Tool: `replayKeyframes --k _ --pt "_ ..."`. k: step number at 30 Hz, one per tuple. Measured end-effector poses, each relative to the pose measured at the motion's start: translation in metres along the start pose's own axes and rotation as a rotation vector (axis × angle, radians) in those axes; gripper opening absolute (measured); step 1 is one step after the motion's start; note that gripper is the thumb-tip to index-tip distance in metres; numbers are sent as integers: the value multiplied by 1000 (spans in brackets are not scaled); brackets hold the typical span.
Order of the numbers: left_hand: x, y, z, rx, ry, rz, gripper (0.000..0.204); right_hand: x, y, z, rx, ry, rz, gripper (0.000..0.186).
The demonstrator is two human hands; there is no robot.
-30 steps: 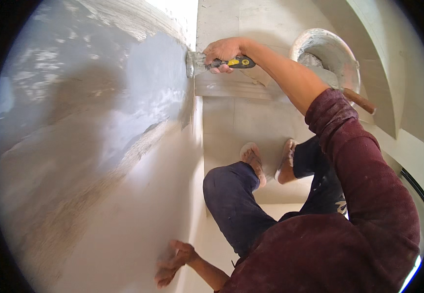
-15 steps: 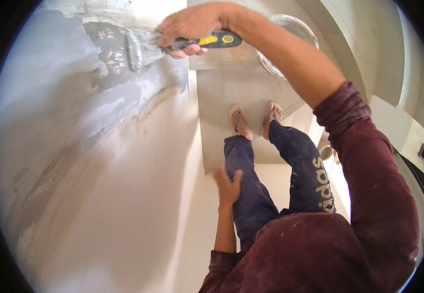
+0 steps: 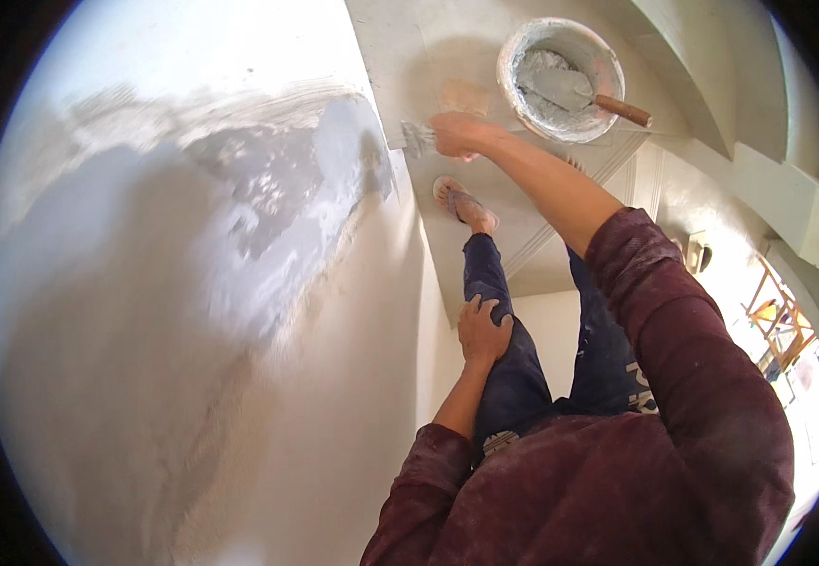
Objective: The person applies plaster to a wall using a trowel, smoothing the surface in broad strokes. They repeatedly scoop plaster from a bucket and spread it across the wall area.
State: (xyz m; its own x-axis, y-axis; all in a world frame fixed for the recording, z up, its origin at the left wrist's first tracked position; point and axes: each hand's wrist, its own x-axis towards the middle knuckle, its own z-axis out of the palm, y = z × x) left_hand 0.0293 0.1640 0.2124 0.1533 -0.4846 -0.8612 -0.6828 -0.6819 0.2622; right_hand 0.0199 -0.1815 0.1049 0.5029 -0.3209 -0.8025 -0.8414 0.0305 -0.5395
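Note:
My right hand (image 3: pixel 457 135) is closed round a putty knife, its handle hidden in the fist. The knife's plaster-smeared blade (image 3: pixel 417 139) points left, close to the foot of the wall and away from its surface. My left hand (image 3: pixel 484 330) lies on my left leg near the knee with fingers spread, holding nothing. On the wall (image 3: pixel 334 311) at left spreads a grey patch of plaster (image 3: pixel 273 189), smooth in places and rough in others. Just beyond my right hand stands a round bucket (image 3: pixel 513 71) with grey paste inside. A trowel with a wooden handle (image 3: pixel 624 110) leans in it.
My sandalled left foot (image 3: pixel 466 206) stands on the pale floor (image 3: pixel 428 66); the right one is mostly hidden by my forearm. Curved pale ledges (image 3: pixel 711 75) rise at the far right. A wooden frame (image 3: pixel 783 316) shows in the bright area at right.
My right hand has gone from the wall patch down and right, toward the bucket, with the putty knife. My left hand has settled on my leg. The view has shifted, showing the whole bucket.

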Motion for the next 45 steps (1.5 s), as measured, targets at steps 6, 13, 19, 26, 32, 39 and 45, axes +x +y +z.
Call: replayKeyframes --k 6,13,19,26,32,39,45 --pt "14 -8 3 13 53 15 44 108 10 24 168 -32 7 15" --pt "26 -10 7 10 56 13 43 105 -29 12 20 -53 -143 14" --pt "32 -13 -11 -31 -19 -5 42 23 -70 -5 -27 -31 -336 21" --pt "35 -17 -20 12 -62 16 40 -123 -108 -26 115 -45 -438 28" --pt "40 -31 -25 -16 -50 85 42 -119 -93 34 540 359 -421 51" --pt "37 -50 -3 65 37 168 47 -118 -156 100 874 377 -424 62" --pt "38 -17 -33 62 -124 42 40 -136 -100 70 513 102 -559 55"
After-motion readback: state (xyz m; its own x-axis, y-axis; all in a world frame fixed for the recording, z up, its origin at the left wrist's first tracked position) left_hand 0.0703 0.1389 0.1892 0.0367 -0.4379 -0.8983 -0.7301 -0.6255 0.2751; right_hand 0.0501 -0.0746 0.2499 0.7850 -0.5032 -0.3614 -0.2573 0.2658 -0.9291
